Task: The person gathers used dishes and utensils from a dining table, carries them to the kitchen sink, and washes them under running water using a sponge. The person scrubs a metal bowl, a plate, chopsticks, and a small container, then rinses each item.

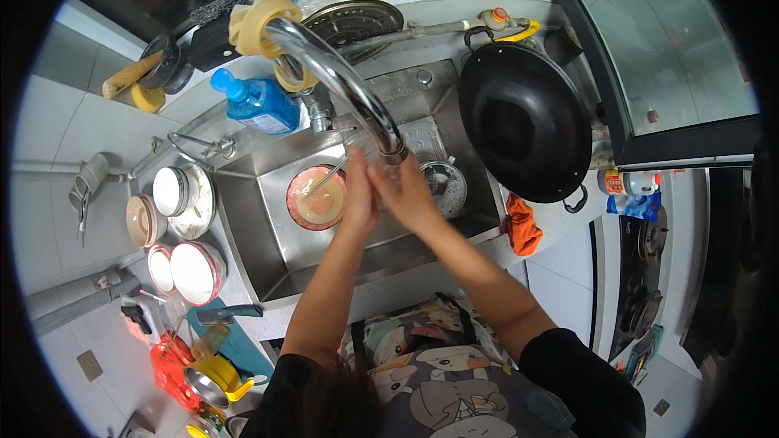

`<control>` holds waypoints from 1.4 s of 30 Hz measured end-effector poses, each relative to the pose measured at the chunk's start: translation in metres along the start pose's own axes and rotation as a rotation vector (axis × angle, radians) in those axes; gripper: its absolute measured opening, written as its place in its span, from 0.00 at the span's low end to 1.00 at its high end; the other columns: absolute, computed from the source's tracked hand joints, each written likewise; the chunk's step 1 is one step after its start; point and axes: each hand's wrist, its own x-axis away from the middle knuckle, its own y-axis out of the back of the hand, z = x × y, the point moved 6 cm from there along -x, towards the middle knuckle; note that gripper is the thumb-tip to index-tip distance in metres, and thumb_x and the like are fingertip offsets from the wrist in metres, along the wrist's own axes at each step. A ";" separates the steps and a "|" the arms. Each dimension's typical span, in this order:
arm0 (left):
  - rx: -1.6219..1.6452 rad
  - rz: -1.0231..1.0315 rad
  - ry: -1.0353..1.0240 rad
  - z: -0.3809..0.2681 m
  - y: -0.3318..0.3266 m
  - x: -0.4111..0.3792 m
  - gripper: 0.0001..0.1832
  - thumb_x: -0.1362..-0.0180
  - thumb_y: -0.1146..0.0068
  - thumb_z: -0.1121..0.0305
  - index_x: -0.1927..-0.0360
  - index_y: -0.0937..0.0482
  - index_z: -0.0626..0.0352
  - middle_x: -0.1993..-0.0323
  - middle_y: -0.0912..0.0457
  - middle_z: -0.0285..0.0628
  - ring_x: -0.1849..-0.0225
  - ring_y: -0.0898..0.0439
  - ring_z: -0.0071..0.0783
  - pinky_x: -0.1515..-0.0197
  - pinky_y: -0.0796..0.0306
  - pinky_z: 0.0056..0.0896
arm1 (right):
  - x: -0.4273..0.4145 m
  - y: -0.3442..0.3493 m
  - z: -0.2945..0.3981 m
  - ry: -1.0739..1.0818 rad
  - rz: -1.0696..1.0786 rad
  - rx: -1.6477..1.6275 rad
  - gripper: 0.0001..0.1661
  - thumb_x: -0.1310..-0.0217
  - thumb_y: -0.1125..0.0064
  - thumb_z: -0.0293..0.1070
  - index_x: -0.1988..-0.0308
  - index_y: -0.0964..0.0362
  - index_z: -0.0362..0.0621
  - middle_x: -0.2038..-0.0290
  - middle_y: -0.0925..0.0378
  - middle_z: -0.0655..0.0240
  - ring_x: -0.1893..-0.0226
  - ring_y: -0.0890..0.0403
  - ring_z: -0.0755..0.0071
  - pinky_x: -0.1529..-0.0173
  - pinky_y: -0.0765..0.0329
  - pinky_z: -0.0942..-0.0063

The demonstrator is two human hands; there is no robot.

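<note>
My left hand (360,194) and my right hand (403,190) are close together below the spout of a chrome faucet (347,73), above a stainless steel sink (243,219). Motion blurs the fingers, and I cannot make out anything between them. Left of my left hand, a pink-rimmed bowl (298,210) with liquid stands in the sink. A thin metal utensil (329,176) slants out of it towards my left hand; its upper end is hidden. Right of my right hand sits a round vessel (453,191) with suds, partly covered by the hand.
A black wok (523,121) leans over the sink's right side, above an orange cloth (523,228). Blue pump bottle (265,106) stands behind the sink. Stacked bowls (193,274) line the left counter, near a cleaver (228,314) on a green cutting board (240,347).
</note>
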 end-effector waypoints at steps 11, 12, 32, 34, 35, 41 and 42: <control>-0.639 -0.004 0.050 -0.020 0.018 0.010 0.28 0.34 0.67 0.50 0.42 0.36 0.63 0.48 0.28 0.42 0.51 0.27 0.30 0.49 0.33 0.28 | -0.006 0.010 -0.024 -0.388 0.263 -0.569 0.43 0.57 0.30 0.34 0.43 0.46 0.38 0.51 0.32 0.63 0.48 0.32 0.68 0.43 0.36 0.70; -0.905 0.001 -0.009 -0.027 0.026 0.010 0.25 0.34 0.64 0.55 0.42 0.36 0.63 0.48 0.29 0.41 0.51 0.27 0.29 0.49 0.34 0.26 | -0.007 0.020 0.000 -0.214 0.204 -0.401 0.46 0.59 0.29 0.34 0.43 0.47 0.38 0.50 0.33 0.61 0.48 0.32 0.66 0.43 0.36 0.70; -0.257 0.174 0.451 0.010 0.024 0.036 0.29 0.40 0.51 0.54 0.40 0.40 0.57 0.50 0.31 0.38 0.49 0.31 0.30 0.48 0.35 0.32 | 0.024 -0.024 -0.054 -0.807 0.458 -1.148 0.34 0.46 0.38 0.34 0.43 0.45 0.42 0.52 0.31 0.68 0.52 0.30 0.76 0.49 0.32 0.75; -0.050 0.026 0.435 0.009 0.030 0.023 0.22 0.37 0.55 0.53 0.45 0.33 0.56 0.56 0.26 0.37 0.56 0.28 0.25 0.53 0.33 0.27 | 0.011 -0.026 -0.050 -0.651 0.319 -1.056 0.37 0.49 0.35 0.34 0.43 0.45 0.41 0.52 0.31 0.66 0.51 0.30 0.73 0.47 0.33 0.74; -0.438 0.023 0.322 0.011 0.051 0.010 0.22 0.37 0.56 0.53 0.46 0.32 0.57 0.55 0.25 0.38 0.55 0.27 0.28 0.53 0.33 0.29 | 0.006 -0.025 -0.047 -0.573 0.251 -1.009 0.39 0.51 0.33 0.34 0.43 0.46 0.40 0.52 0.31 0.66 0.51 0.30 0.71 0.46 0.33 0.73; -0.923 -0.141 -0.238 -0.017 0.071 -0.004 0.16 0.37 0.55 0.61 0.55 0.25 0.63 0.60 0.21 0.41 0.55 0.24 0.28 0.51 0.33 0.27 | 0.017 0.008 -0.039 -0.016 -0.012 -0.252 0.52 0.67 0.24 0.34 0.44 0.47 0.37 0.49 0.34 0.59 0.46 0.33 0.62 0.42 0.36 0.69; -0.861 -0.159 -0.303 -0.022 0.071 -0.007 0.15 0.37 0.54 0.62 0.56 0.25 0.62 0.60 0.21 0.41 0.56 0.24 0.27 0.52 0.33 0.26 | 0.017 0.001 -0.033 -0.055 0.112 -0.212 0.52 0.67 0.23 0.35 0.44 0.47 0.37 0.50 0.34 0.59 0.46 0.33 0.62 0.43 0.36 0.69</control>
